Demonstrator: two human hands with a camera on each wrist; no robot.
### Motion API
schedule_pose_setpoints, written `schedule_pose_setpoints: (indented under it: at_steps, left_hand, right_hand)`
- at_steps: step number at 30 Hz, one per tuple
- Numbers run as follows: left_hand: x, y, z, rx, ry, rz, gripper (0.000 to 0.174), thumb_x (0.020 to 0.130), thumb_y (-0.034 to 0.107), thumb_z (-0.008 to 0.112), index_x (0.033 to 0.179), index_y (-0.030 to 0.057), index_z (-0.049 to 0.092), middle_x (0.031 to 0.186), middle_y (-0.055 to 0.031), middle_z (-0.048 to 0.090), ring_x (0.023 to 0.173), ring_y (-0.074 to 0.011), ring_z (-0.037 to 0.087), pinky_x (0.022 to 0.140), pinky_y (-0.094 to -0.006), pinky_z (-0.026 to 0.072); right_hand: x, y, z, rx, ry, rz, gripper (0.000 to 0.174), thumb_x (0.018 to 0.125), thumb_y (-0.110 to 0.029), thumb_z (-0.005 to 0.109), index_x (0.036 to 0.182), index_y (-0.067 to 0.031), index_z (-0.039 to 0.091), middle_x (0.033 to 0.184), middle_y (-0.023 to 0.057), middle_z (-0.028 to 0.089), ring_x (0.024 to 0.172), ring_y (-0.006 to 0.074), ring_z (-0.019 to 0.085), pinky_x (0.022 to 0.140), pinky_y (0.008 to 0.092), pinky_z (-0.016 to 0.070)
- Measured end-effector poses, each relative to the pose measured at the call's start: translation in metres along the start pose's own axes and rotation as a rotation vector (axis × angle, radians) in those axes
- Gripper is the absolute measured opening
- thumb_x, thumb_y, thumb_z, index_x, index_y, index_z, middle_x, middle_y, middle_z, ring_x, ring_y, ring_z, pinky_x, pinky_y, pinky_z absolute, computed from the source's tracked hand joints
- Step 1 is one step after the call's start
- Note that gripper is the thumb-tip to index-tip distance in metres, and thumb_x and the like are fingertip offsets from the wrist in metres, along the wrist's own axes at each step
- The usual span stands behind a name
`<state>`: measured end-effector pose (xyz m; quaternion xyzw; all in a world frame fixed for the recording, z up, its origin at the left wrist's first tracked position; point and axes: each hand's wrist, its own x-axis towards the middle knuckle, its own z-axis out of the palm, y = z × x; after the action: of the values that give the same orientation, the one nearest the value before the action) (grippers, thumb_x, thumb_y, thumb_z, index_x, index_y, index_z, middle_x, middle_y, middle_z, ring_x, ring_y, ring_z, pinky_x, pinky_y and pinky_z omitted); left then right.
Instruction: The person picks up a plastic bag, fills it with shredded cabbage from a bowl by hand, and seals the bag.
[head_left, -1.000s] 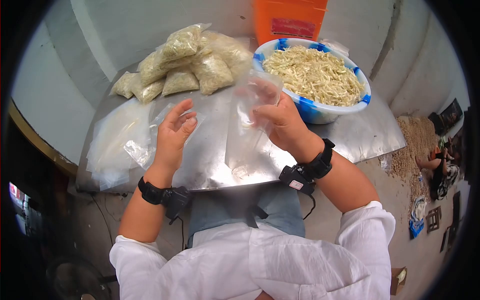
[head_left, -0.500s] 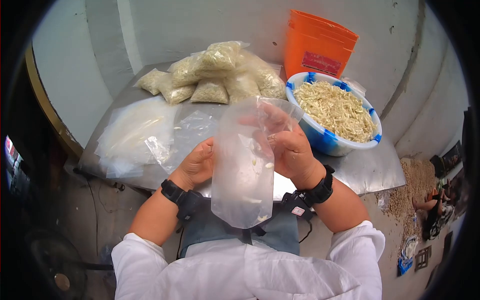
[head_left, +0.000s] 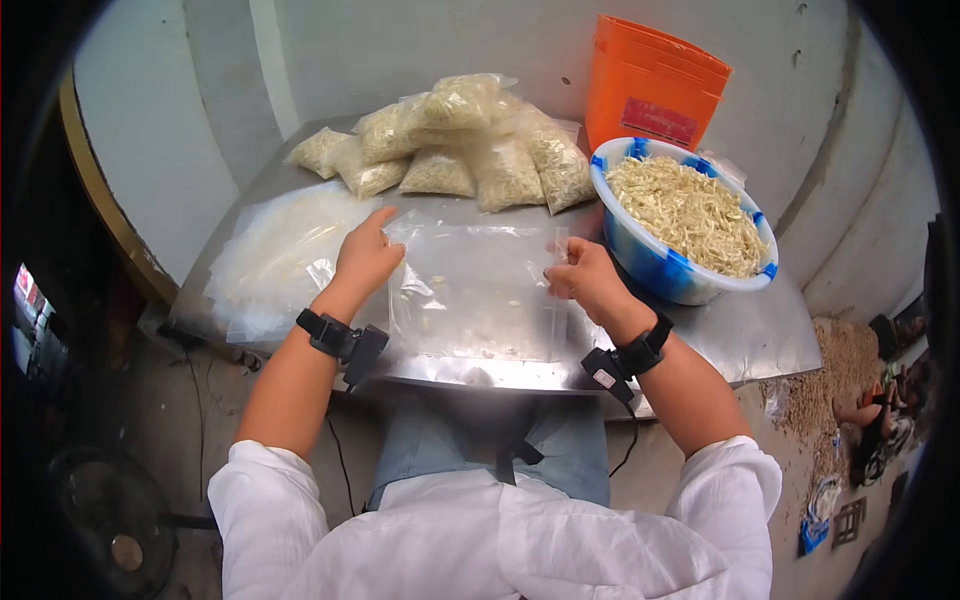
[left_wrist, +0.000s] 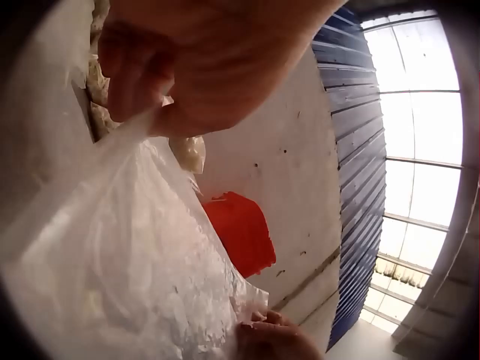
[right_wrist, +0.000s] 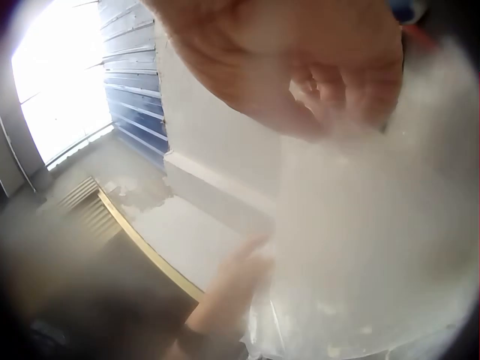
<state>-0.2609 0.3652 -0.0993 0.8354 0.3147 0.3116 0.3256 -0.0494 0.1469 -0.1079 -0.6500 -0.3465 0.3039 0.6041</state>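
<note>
A clear plastic bag is stretched wide between both hands over the metal table, with a few pale bits on it. At its upper left corner, the left hand pinches the film; the left wrist view shows thumb and fingers closed on the bag's edge. The right hand pinches the opposite upper corner, and its curled fingers also show in the right wrist view. Nearest the right hand stands a blue and white basin heaped with pale shreds.
Flat unfilled bags lie fanned on the table's left side. Several filled bags are piled at the back. Behind the basin stands an orange bucket. The metal table ends close in front of the person.
The bag hung from the right hand alone at first, with the left hand apart. The left hand came to it, and now the bag is spread sideways between both hands.
</note>
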Motion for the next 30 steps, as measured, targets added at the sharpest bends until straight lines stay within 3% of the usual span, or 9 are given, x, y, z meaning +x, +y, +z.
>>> schedule_pose_setpoints:
  at_steps: [3, 5, 6, 8, 9, 11, 22, 28, 30]
  left_hand:
    - [-0.004, 0.015, 0.013, 0.433, 0.050, 0.151, 0.054, 0.070, 0.003, 0.064, 0.122, 0.0096, 0.050, 0.071, -0.0041, 0.054, 0.060, -0.0176, 0.051, 0.057, -0.0286, 0.0444]
    - [-0.006, 0.020, 0.021, 0.762, 0.273, 0.589, 0.055, 0.068, 0.005, 0.066, 0.121, 0.0139, 0.053, 0.078, -0.0081, 0.056, 0.068, -0.0224, 0.053, 0.062, -0.0310, 0.0457]
    - [-0.010, 0.031, 0.025, 0.758, 0.266, 0.587, 0.055, 0.068, 0.005, 0.066, 0.121, 0.0139, 0.053, 0.078, -0.0081, 0.056, 0.068, -0.0224, 0.053, 0.062, -0.0310, 0.0457]
    - [-0.019, 0.055, 0.035, 0.259, -0.193, 0.498, 0.041, 0.074, 0.010, 0.064, 0.114, 0.0091, 0.057, 0.094, -0.0107, 0.061, 0.082, -0.0253, 0.060, 0.070, -0.0343, 0.0478]
    - [-0.021, 0.064, 0.041, 0.251, -0.204, 0.492, 0.041, 0.074, 0.010, 0.064, 0.114, 0.0091, 0.057, 0.094, -0.0107, 0.061, 0.082, -0.0253, 0.060, 0.070, -0.0343, 0.0478]
    - [-0.020, 0.078, 0.055, -0.336, -0.802, 0.008, 0.037, 0.076, 0.012, 0.068, 0.111, 0.0062, 0.057, 0.094, -0.0043, 0.059, 0.077, -0.0160, 0.059, 0.064, -0.0294, 0.0468]
    - [-0.001, 0.029, 0.111, -0.936, -0.745, -0.369, 0.034, 0.083, 0.018, 0.064, 0.110, 0.0002, 0.054, 0.098, -0.0079, 0.058, 0.086, -0.0156, 0.061, 0.072, -0.0264, 0.0511]
    - [-0.001, 0.032, 0.106, -1.054, -0.750, -0.384, 0.035, 0.080, 0.024, 0.067, 0.103, -0.0017, 0.059, 0.096, -0.0112, 0.060, 0.089, -0.0196, 0.059, 0.079, -0.0326, 0.0465]
    - [-0.004, 0.034, 0.105, -1.042, -0.733, -0.377, 0.022, 0.083, 0.016, 0.064, 0.094, -0.0023, 0.059, 0.084, -0.0070, 0.063, 0.077, -0.0140, 0.062, 0.069, -0.0256, 0.0511]
  right_hand:
    - [0.004, 0.012, -0.006, -0.248, -0.038, 0.015, 0.047, 0.072, 0.001, 0.061, 0.117, 0.0052, 0.048, 0.069, 0.0033, 0.052, 0.054, 0.0126, 0.053, 0.050, 0.0257, 0.0439]
    - [0.007, 0.020, -0.009, -0.363, 0.024, 0.070, 0.049, 0.071, -0.001, 0.063, 0.116, 0.0068, 0.048, 0.071, 0.0051, 0.053, 0.056, 0.0127, 0.053, 0.048, 0.0255, 0.0411]
    - [0.008, 0.020, -0.010, -0.364, 0.024, 0.078, 0.049, 0.071, -0.001, 0.063, 0.116, 0.0068, 0.048, 0.071, 0.0051, 0.053, 0.056, 0.0127, 0.053, 0.048, 0.0255, 0.0411]
    - [0.010, 0.021, -0.010, -0.422, 0.081, 0.066, 0.051, 0.069, -0.003, 0.066, 0.115, 0.0081, 0.047, 0.073, 0.0073, 0.054, 0.059, 0.0131, 0.053, 0.048, 0.0254, 0.0414]
    - [0.012, 0.022, -0.009, -0.423, 0.082, 0.081, 0.051, 0.069, -0.003, 0.066, 0.115, 0.0081, 0.047, 0.073, 0.0073, 0.054, 0.059, 0.0131, 0.053, 0.048, 0.0254, 0.0414]
    - [0.021, 0.028, -0.010, -0.510, 0.181, -0.016, 0.049, 0.067, -0.007, 0.064, 0.112, 0.0088, 0.052, 0.072, 0.0145, 0.062, 0.059, 0.0173, 0.060, 0.056, 0.0293, 0.0476]
    - [0.012, 0.009, 0.005, 0.196, 0.048, 0.129, 0.035, 0.080, -0.012, 0.059, 0.110, 0.0042, 0.052, 0.091, 0.0139, 0.059, 0.067, 0.0178, 0.061, 0.059, 0.0267, 0.0491]
    - [0.013, 0.012, 0.013, 0.018, -0.113, 0.007, 0.024, 0.084, -0.009, 0.054, 0.105, 0.0020, 0.055, 0.098, 0.0092, 0.059, 0.082, 0.0165, 0.061, 0.069, 0.0252, 0.0495]
    - [0.012, 0.011, 0.017, -0.018, -0.127, -0.017, 0.023, 0.083, -0.008, 0.054, 0.103, 0.0023, 0.057, 0.097, 0.0087, 0.059, 0.083, 0.0161, 0.061, 0.070, 0.0251, 0.0495]
